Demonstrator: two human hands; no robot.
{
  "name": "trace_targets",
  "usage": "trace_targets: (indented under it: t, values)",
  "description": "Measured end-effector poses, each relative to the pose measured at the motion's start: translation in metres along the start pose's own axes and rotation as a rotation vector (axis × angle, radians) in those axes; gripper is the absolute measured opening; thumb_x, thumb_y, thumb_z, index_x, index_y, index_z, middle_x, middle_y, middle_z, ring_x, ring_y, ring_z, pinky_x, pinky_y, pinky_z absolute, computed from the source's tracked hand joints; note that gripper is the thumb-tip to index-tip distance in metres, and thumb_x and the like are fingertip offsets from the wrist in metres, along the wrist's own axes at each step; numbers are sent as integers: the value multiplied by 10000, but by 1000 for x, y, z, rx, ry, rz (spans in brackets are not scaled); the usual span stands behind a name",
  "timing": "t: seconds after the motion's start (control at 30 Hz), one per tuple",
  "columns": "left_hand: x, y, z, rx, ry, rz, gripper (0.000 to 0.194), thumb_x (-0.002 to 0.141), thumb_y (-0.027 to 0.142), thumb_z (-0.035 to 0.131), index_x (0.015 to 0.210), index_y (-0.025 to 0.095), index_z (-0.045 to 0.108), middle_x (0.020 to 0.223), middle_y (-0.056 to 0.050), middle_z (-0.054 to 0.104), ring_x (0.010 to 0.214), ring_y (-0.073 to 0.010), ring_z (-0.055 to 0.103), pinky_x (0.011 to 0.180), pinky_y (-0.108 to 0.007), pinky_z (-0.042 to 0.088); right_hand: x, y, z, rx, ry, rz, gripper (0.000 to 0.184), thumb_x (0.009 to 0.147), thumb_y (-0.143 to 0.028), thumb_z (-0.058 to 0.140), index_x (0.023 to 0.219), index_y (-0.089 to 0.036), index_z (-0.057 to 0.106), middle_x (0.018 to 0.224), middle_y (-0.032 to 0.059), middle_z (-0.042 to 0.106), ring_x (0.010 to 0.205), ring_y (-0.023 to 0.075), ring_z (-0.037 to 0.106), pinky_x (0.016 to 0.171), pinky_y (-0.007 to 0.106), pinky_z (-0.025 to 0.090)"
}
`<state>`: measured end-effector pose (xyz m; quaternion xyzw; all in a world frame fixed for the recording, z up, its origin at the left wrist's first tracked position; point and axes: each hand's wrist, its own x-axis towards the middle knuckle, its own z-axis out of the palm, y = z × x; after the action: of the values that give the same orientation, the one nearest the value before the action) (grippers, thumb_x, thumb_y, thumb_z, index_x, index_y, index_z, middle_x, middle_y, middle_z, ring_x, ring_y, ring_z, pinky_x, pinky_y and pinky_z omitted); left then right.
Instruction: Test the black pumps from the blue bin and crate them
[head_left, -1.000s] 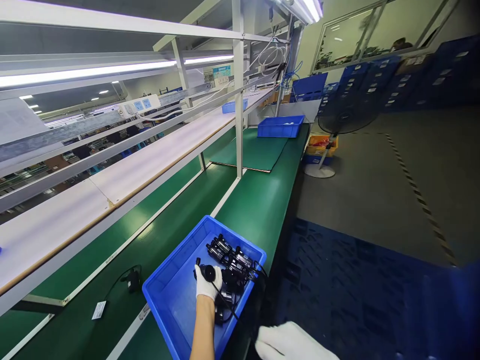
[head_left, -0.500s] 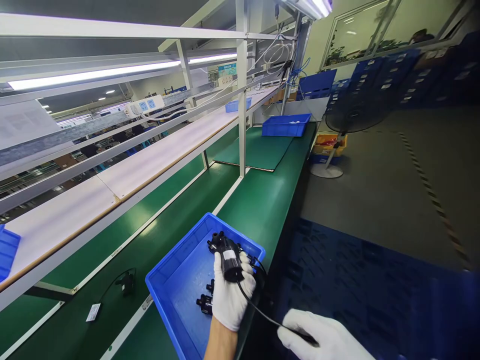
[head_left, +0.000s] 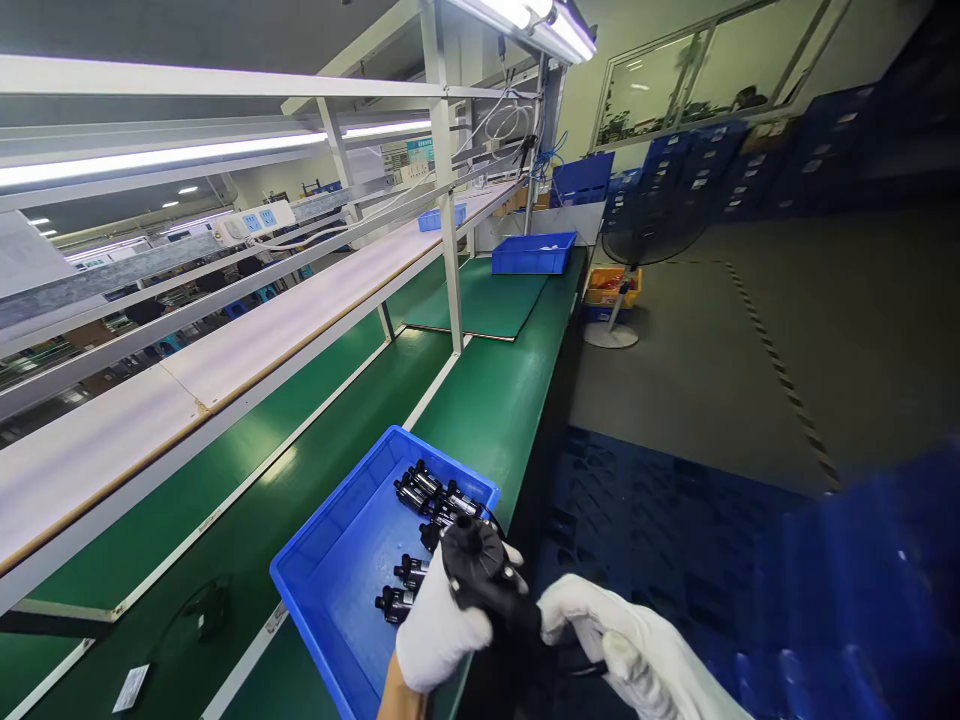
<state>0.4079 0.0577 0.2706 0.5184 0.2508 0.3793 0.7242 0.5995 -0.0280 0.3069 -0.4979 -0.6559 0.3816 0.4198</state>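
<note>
My left hand [head_left: 442,625], in a white glove, is closed around a small black pump [head_left: 480,560] with a round head and a short port facing up. It is held over the near right edge of a blue tray [head_left: 330,625]. Beside it, my gloved right hand [head_left: 622,640] has curled fingers at the pump's lower end. A short piece of black cable [head_left: 589,670] shows at those fingers; the rest of it is hidden or blurred. Several similar black pumps [head_left: 416,487] with pale labels lie in the tray, along its right side.
A black part [head_left: 212,610] with a cable and white tag [head_left: 131,688] lies on the green bench [head_left: 480,420] at left. A white post [head_left: 450,230] and pale shelf [head_left: 247,375] rise beside the tray. Further off are another blue tray [head_left: 532,262] and a fan [head_left: 611,335].
The pump has turned in my left hand, so its round head now faces up towards me. My right hand has moved from along the cable to the pump's end. The view has shifted right.
</note>
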Motion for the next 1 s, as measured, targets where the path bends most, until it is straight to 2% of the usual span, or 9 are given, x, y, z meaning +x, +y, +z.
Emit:
trace_targets:
  t: [0.1, 0.17, 0.33, 0.47, 0.57, 0.67, 0.87, 1.0]
  values:
    - [-9, 6, 0, 252, 106, 50, 1062, 460, 523, 961, 1355, 168, 511, 1317, -174, 638, 1235, -358, 599, 1146, -475, 411, 6, -2, 5, 91, -46, -44, 676, 946, -756, 205, 1039, -284, 680, 895, 78, 716, 821, 262, 690, 765, 347, 552]
    - [-15, 8, 1, 318, 154, 56, 1050, 480, 451, 971, 1379, 170, 507, 1375, -180, 614, 1313, -369, 549, 1190, -474, 361, 9, -1, 8, 119, -76, -63, 701, 941, -766, 195, 1054, -281, 688, 936, 83, 730, 867, 264, 699, 795, 343, 553]
    - [-20, 8, -1, 372, 201, 79, 982, 470, 421, 979, 1328, 172, 571, 1355, -180, 635, 1306, -389, 556, 1189, -482, 356, 10, 2, 12, 65, -63, -90, 699, 948, -760, 181, 1004, -279, 685, 885, 63, 722, 807, 240, 693, 755, 328, 530]
    - [-18, 8, -3, 361, 198, 68, 998, 492, 456, 965, 1348, 157, 547, 1372, -192, 624, 1312, -388, 553, 1183, -487, 367, 12, 8, 13, 49, -43, -67, 691, 953, -751, 200, 1029, -265, 685, 898, 72, 709, 833, 248, 692, 772, 330, 537]
    - [-16, 9, -3, 398, 204, 47, 999, 504, 418, 966, 1364, 149, 538, 1382, -191, 618, 1314, -389, 550, 1181, -493, 367, 13, 13, 14, 91, -64, -60, 686, 961, -741, 201, 1031, -254, 679, 910, 69, 705, 843, 237, 689, 778, 319, 533]
    - [-15, 10, -2, 440, 197, 30, 968, 515, 364, 964, 1368, 158, 556, 1377, -170, 627, 1301, -388, 556, 1177, -494, 368, 12, 19, 13, 135, -91, -56, 677, 971, -728, 208, 1026, -238, 671, 940, 74, 707, 842, 223, 671, 787, 306, 537]
    - [-14, 6, -5, 484, 189, 22, 883, 550, 267, 942, 1360, 210, 597, 1377, -125, 628, 1260, -362, 585, 1158, -472, 406, 10, 26, 11, 124, -66, -21, 681, 973, -721, 222, 961, -230, 693, 801, 53, 676, 735, 201, 645, 781, 305, 573]
    - [-14, 7, -5, 513, 212, 11, 868, 545, 280, 942, 1344, 218, 611, 1352, -114, 643, 1240, -354, 598, 1145, -461, 418, 12, 25, 11, 153, -40, -8, 649, 978, -707, 253, 944, -239, 702, 864, 56, 704, 713, 189, 655, 775, 293, 585]
